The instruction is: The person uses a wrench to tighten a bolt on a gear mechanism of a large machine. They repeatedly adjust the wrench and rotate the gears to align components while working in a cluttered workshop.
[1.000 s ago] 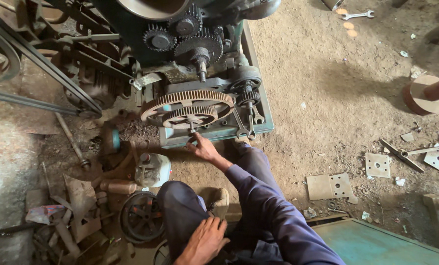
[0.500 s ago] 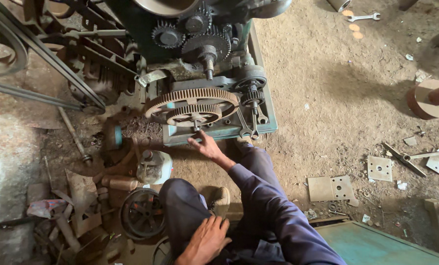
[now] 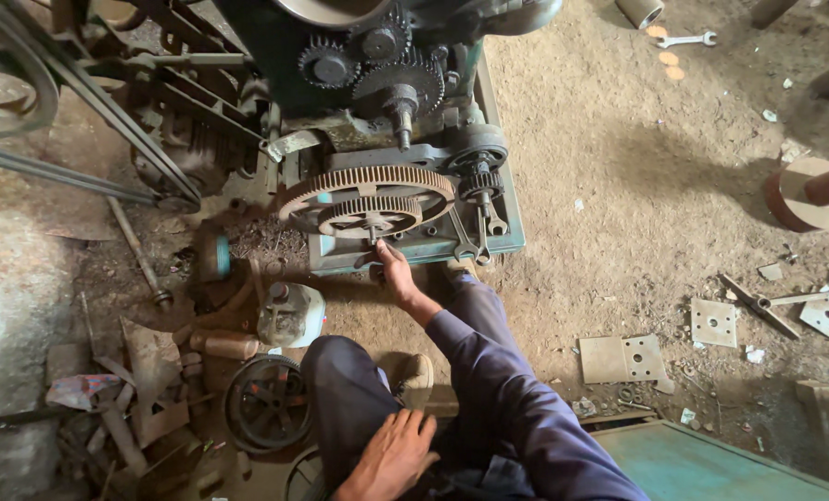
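Note:
My right hand reaches forward from a blue sleeve to a large toothed gear wheel on a dark green machine. Its fingertips are closed on the small centre bolt of the smaller gear that lies on the large one. My left hand rests flat on my knee with the fingers slightly spread and holds nothing. More black gears sit higher up on the machine.
A drive belt runs off to the left. A small plastic jug, a pulley wheel and scrap metal lie at the left on the dirt floor. Flat metal plates and a spanner lie at the right. A teal panel is at the bottom right.
My right hand stays at the gear's centre with only small finger movement. The view has shifted slightly, and my left hand has not moved.

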